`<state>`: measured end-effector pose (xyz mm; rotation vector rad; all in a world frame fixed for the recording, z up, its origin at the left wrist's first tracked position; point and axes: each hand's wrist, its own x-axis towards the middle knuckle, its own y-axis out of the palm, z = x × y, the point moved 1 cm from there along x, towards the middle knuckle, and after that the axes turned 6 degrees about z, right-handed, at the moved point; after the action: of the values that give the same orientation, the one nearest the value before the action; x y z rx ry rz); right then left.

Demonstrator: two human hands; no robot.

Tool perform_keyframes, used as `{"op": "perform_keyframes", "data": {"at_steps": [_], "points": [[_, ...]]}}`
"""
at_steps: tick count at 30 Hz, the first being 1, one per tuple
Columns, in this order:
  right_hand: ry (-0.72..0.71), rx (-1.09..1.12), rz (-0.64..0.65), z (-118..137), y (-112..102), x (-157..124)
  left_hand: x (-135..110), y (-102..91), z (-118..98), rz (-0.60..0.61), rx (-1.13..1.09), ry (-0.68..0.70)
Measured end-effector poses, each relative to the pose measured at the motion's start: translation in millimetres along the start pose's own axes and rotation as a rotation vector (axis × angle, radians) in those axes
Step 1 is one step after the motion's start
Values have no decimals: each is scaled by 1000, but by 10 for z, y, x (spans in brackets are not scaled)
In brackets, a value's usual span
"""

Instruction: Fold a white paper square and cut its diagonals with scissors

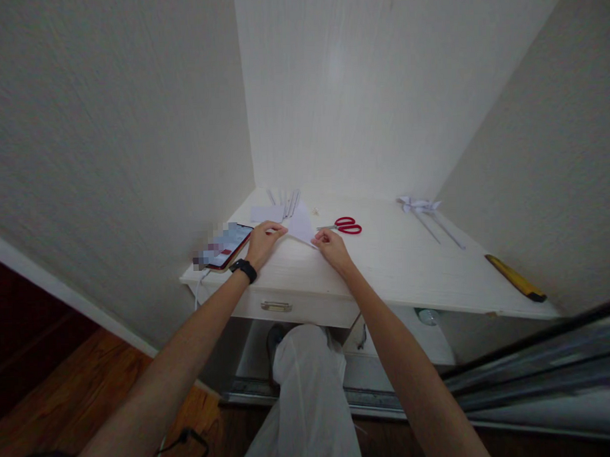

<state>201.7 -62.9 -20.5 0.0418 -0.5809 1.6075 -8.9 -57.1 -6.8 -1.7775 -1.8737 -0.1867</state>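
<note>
A white sheet of paper (300, 223), which looks folded to a point, is held between my two hands just above the desk. My left hand (265, 242) pinches its left corner between thumb and fingers. At the lower right corner, my right hand (332, 247) grips the paper with closed fingertips. Red-handled scissors (347, 225) lie just beyond my right hand, blades pointing left. Behind my left hand are another piece of white paper (266, 213) and several thin white sticks (291, 203).
A phone (230, 247) with a cable stands at the desk's left side. Paper pinwheels on sticks (419, 204) lie at the back right, and a yellow utility knife (514, 276) near the right edge. Walls enclose the white desk (386, 265); a drawer handle (276, 307) is below its front edge.
</note>
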Motion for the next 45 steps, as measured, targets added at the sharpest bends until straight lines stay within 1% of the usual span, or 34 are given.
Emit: {"op": "perform_keyframes", "data": {"at_steps": [3, 7, 14, 23, 28, 35, 40, 45], "points": [[2, -10, -8, 1, 7, 10, 4, -2, -17, -16, 23, 4], [-9, -9, -4, 6, 4, 11, 6, -14, -26, -30, -4, -22], [2, -13, 61, -21, 3, -2, 9, -15, -4, -42, -27, -48], [9, -24, 10, -2, -4, -3, -1, -34, -11, -59, -10, -57], [12, -50, 15, 7, -12, -11, 0, -34, -7, -63, -14, -58], [-5, -53, 8, -43, -12, 10, -3, -25, -2, -67, -26, -51], [-13, -53, -33, -46, -16, 23, -3, -13, 16, -41, -32, -43], [-47, -52, -55, -19, -25, 18, -4, 9, 5, 18, 73, 13]]}}
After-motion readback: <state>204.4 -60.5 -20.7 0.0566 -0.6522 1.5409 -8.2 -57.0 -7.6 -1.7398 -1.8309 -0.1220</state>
